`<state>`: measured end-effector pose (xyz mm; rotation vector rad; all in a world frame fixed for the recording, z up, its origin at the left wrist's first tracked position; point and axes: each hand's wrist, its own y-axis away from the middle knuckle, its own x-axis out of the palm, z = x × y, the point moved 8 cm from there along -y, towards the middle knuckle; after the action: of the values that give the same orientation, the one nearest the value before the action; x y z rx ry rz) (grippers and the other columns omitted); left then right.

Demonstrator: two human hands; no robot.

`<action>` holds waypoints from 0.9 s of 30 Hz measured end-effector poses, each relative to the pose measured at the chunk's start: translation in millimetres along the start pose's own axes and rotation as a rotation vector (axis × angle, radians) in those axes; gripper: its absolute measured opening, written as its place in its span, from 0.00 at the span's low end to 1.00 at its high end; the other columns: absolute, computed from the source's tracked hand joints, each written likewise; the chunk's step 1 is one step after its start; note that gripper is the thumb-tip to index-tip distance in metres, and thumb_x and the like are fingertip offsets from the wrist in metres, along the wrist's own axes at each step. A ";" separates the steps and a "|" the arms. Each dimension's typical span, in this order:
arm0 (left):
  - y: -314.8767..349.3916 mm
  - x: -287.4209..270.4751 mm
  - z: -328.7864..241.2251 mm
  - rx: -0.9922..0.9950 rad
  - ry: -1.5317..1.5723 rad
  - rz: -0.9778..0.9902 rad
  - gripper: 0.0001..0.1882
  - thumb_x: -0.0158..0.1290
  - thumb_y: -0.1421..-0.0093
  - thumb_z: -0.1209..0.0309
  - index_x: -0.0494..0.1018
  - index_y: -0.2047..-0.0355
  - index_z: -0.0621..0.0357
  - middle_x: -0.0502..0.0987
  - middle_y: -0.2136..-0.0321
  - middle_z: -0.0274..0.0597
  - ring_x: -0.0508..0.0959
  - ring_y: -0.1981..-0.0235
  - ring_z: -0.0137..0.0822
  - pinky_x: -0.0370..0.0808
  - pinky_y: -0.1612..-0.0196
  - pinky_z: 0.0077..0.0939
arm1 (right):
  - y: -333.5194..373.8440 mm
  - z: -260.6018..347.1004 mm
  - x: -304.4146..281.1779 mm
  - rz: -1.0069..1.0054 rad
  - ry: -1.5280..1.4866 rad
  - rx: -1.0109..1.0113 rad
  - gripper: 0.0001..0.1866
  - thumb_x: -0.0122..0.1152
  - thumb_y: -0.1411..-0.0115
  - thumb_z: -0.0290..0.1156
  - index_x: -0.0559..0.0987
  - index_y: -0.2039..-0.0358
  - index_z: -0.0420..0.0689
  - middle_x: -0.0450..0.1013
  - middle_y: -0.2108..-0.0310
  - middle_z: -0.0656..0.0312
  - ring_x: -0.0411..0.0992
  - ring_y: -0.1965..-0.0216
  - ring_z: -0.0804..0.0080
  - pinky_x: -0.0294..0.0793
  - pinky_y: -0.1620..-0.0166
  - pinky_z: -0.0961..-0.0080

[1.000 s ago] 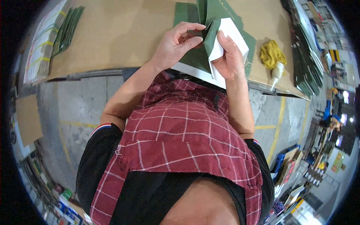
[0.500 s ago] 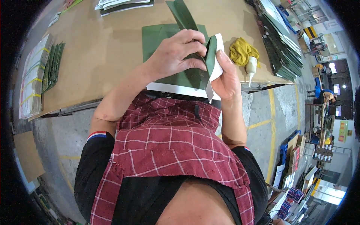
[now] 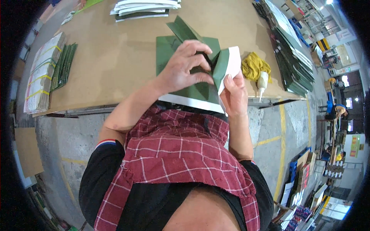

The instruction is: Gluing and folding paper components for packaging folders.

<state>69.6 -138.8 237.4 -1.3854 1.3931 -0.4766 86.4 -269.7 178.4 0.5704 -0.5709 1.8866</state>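
Observation:
A green paper bag (image 3: 165,52) with white inner sides lies flat at the table's near edge, its gusset end raised and folded open. My left hand (image 3: 185,63) curls over the raised fold, fingertips and thumb on the green paper; the exact grip is partly hidden. On the right, my right hand (image 3: 235,90) pinches the white-edged flap (image 3: 233,59) between thumb and fingers. Just beyond that hand are a crumpled mustard-yellow cloth (image 3: 252,65) and a white squeeze bottle (image 3: 263,81) with a narrow nozzle.
The brown table (image 3: 111,54) carries a strapped bundle of paper (image 3: 44,77) beside green folded bags (image 3: 64,67) on the left. White and green sheets (image 3: 144,5) are piled at the back. A tall leaning stack of green bags (image 3: 293,61) stands at the right edge.
The white-edged flap is turned outward, showing more of its white side. My right hand grips it lower down. My left hand keeps its place on the fold. The whole view has shifted slightly.

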 end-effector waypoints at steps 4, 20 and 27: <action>7.0 -10.6 -4.5 -0.075 -0.034 0.038 0.15 0.63 0.63 0.60 0.71 0.78 0.52 0.68 0.59 0.38 0.66 0.56 0.42 0.63 0.53 0.35 | 3.1 -5.3 6.6 0.020 0.107 0.039 0.21 0.49 0.44 0.23 0.61 0.49 0.41 0.67 0.55 0.62 0.66 0.55 0.75 0.66 0.54 0.77; 81.4 -15.8 1.9 -0.518 -0.051 -0.220 0.07 0.54 0.51 0.75 0.70 0.71 0.60 0.71 0.63 0.48 0.70 0.57 0.45 0.67 0.55 0.34 | 8.7 -54.0 -6.6 -0.124 0.715 0.248 0.10 0.53 0.45 0.35 0.73 0.78 0.44 0.65 0.83 0.74 0.60 0.80 0.85 0.58 0.77 0.81; 53.8 -13.2 2.6 -0.272 -0.260 0.125 0.12 0.54 0.50 0.72 0.70 0.64 0.56 0.73 0.64 0.37 0.68 0.54 0.39 0.60 0.51 0.31 | 5.6 -49.8 5.6 -0.101 0.376 0.080 0.13 0.58 0.47 0.31 0.73 0.62 0.40 0.72 0.68 0.67 0.68 0.69 0.83 0.67 0.65 0.85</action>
<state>43.6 -112.9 195.8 -1.5054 1.3532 -0.0222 72.9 -236.9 142.7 0.2774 -0.2183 1.8653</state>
